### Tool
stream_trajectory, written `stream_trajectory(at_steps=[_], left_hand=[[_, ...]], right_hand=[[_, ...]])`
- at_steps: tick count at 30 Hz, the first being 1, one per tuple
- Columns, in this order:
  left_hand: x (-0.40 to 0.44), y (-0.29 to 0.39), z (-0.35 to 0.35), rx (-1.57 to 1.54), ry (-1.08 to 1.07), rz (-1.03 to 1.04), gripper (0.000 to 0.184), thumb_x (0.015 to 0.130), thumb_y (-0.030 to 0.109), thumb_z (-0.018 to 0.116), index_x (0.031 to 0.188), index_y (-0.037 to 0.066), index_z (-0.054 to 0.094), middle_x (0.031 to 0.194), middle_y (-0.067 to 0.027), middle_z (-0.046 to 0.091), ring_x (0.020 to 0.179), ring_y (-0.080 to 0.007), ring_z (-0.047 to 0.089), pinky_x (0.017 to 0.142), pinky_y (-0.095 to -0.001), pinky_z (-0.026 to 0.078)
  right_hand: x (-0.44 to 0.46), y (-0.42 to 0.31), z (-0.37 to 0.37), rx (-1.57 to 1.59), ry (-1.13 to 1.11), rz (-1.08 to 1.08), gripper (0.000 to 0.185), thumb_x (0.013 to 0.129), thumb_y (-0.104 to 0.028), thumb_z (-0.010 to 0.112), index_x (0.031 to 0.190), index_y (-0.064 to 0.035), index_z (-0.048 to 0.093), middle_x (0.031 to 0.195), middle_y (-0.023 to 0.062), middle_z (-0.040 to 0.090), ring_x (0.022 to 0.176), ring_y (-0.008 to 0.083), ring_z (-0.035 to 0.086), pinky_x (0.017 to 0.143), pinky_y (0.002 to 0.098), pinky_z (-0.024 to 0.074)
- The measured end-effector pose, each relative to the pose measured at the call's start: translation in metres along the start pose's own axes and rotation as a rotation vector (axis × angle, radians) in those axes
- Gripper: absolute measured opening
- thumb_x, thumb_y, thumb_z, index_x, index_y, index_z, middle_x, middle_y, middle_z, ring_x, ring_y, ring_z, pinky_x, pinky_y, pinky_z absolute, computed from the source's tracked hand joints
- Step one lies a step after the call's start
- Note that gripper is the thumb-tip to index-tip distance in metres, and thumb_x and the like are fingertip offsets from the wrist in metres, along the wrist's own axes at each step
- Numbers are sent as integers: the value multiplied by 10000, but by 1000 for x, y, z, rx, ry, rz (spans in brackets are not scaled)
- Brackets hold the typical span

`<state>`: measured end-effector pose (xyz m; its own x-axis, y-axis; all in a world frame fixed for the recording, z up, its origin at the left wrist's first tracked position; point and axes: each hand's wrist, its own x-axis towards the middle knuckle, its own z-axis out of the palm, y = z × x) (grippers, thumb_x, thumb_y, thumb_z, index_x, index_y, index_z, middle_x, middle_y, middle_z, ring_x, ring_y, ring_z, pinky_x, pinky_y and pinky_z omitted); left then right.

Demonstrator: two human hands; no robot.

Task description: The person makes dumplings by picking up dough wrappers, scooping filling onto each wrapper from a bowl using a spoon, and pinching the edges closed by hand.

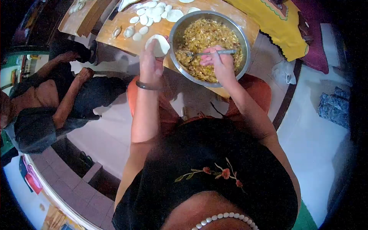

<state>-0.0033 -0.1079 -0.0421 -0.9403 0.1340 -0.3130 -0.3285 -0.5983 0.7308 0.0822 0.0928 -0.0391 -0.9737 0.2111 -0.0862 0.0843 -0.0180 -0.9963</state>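
Head view: two hands work at one steel bowl of filling, upper middle of the frame.
The left hand pinches one dough round between thumb and fingers, some fingertips hidden behind; the right hand is closed around one spoon, its tip partly sunk in filling. Two filled dumplings lie upper left. The bowl overhangs the near edge of the table; another person is cut off at left.

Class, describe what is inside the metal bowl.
The metal bowl holds a chopped yellowish mixture and a utensil gripped by the right hand. The bowl's bottom is covered.
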Motion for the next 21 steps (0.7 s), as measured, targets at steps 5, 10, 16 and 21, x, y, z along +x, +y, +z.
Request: stream_trajectory(at_steps=[5,10,16,21], left_hand=[[-1,0,0,21,-24,-2,295,956,126,408,1180,-65,424,1126,-244,579,967,-275,608,873,-358,501],[0,0,2,-11,-21,8,321,965,163,378,1186,-65,422,1133,-246,574,990,-284,602,889,-366,487],[3,-2,12,11,-44,96,308,959,196,387,1136,-32,491,1086,-173,610,971,-233,614,828,-338,499],[5,-12,35,34,-89,75,326,971,216,346,1142,-17,497,1114,-162,609,981,-210,599,850,-328,474]], right_hand=[[-8,7,5,78,45,-13,276,958,-129,356,976,79,536,778,166,623,637,181,636,580,271,525],[9,3,0,315,157,176,263,929,-116,360,957,84,529,778,200,622,651,238,652,566,289,534],[17,4,-20,421,124,138,275,963,-178,391,1003,61,522,836,188,622,727,239,644,649,299,521],[12,-17,-34,423,102,-45,291,981,-207,396,1017,52,523,863,183,621,734,226,637,655,298,509]])
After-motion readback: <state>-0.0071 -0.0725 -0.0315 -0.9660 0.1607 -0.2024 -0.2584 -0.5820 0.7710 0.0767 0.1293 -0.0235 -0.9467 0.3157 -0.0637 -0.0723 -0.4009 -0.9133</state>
